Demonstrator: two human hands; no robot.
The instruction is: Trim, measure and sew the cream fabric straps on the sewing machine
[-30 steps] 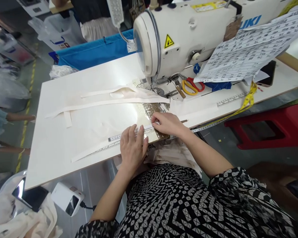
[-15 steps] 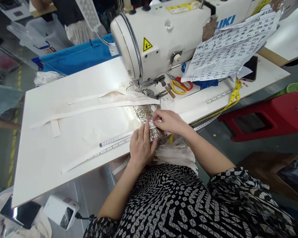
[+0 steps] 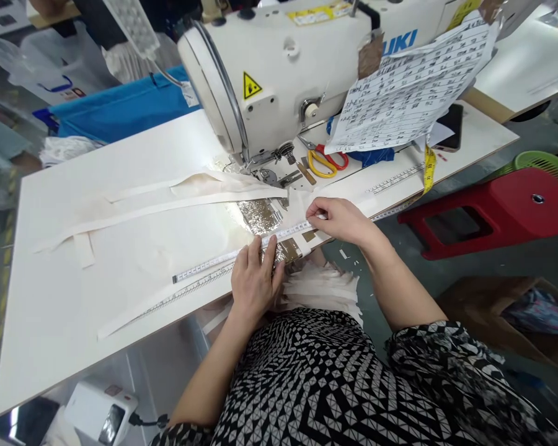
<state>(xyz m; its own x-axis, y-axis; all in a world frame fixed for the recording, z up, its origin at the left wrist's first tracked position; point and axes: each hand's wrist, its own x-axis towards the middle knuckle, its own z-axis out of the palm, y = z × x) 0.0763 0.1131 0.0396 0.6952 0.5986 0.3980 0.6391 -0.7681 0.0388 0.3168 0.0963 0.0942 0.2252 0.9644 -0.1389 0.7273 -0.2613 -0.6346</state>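
A white tape measure (image 3: pixel 209 265) lies stretched along the front of the sewing table, over a pale fabric strip and beside a printed scale (image 3: pixel 181 298). My left hand (image 3: pixel 255 282) rests on the tape with its fingers extended flat, near the machine's shiny covered plate (image 3: pixel 260 214). To its right, my right hand (image 3: pixel 339 220) pinches the tape between thumb and fingers; its fingertips partly hide it. Behind my hands, long cream fabric strips (image 3: pixel 167 207) reach leftward from the presser-foot area. More gathered cream fabric (image 3: pixel 320 288) sits at my lap.
The sewing machine (image 3: pixel 279 74) stands behind my hands. Red-and-yellow scissors (image 3: pixel 325 162), a handwritten sheet (image 3: pixel 409 93) and a phone (image 3: pixel 450 127) are to the right. A yellow tape section (image 3: pixel 428 170) hangs over the table edge, above a red stool (image 3: pixel 497 210).
My right hand has slid rightward along the tape, away from my left hand, leaving a straight stretch showing between them. My left hand stays on the tape. The whole view has shifted slightly.
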